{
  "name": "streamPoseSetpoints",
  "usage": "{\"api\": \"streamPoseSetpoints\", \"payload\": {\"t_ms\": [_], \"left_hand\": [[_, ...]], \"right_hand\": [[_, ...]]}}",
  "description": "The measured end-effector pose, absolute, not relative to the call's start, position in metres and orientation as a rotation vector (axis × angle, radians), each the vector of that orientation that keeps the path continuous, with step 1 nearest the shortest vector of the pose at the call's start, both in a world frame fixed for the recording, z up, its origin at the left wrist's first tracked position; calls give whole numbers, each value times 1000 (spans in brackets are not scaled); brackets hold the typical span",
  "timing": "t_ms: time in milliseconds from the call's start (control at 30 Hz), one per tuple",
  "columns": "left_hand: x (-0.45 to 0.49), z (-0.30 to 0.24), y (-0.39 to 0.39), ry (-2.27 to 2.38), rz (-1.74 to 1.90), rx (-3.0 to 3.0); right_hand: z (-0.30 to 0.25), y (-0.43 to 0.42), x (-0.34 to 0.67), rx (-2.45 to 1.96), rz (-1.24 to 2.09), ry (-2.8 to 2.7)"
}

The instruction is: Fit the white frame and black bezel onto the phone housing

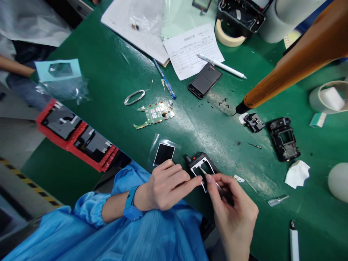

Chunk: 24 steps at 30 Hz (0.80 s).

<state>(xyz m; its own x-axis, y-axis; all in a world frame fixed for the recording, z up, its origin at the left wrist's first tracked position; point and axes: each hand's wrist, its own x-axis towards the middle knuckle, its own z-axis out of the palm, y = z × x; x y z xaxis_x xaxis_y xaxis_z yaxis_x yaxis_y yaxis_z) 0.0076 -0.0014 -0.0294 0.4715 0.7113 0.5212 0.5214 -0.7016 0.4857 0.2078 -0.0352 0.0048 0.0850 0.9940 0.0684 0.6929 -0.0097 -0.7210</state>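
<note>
Green bench point(104, 78): right hand point(236, 204) pinches slim tool point(203, 170) (partly hidden) over device point(208, 168); left hand point(166, 185)'s grip unclear.

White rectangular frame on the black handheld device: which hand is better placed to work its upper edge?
Likely the right hand: it pinches a slim metallic tool, tip near the white rectangular frame; the left hand shows none.

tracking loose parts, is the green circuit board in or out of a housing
Out: the green circuit board lies uncovered on the green tabletop, clearly apart from the black handset.
</note>
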Motion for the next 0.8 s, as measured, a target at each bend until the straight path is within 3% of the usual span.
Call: {"api": "streamPoseSetpoints", "payload": {"t_ms": [800], "left_hand": [[10, -32, -2, 1126, 1108, 2451]], "right_hand": [[6, -33, 209, -1771, 658, -1686]]}}
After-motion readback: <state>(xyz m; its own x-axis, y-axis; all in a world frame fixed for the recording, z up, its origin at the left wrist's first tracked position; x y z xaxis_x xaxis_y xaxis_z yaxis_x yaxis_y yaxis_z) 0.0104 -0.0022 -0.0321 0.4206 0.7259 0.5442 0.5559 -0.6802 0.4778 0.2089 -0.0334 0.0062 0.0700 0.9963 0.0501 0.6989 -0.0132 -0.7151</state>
